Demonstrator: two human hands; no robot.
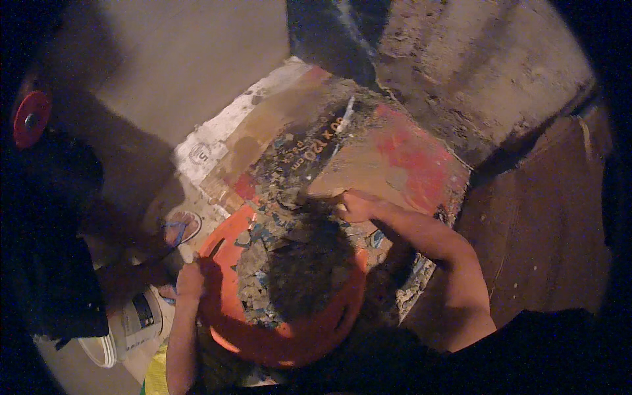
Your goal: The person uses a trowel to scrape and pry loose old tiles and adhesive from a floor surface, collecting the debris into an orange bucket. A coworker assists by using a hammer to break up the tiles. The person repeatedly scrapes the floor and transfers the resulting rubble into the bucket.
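An orange tub [227, 257] stands low in front of me, heaped with broken rubble [260, 289], grey chunks and bluish tile-like shards. My left hand [189, 280] is closed at the tub's left rim, its thumb pointing up. At the far right of the tub, my right hand [357, 207] is closed just above the rubble, by the edge of a brown cardboard sheet [355, 174]. What its fingers hold is lost in the dark. Shadow covers the right half of the heap. More crumbled debris [280, 178] lies on the cardboard beyond the tub.
A white bucket [135, 329] lies tilted at lower left. Close by is another person's foot in a flip-flop [181, 230]; their dark clothing [52, 243] fills the left side. A red disc [31, 118] shows above. A rough slab-like surface [487, 72] bounds the far right.
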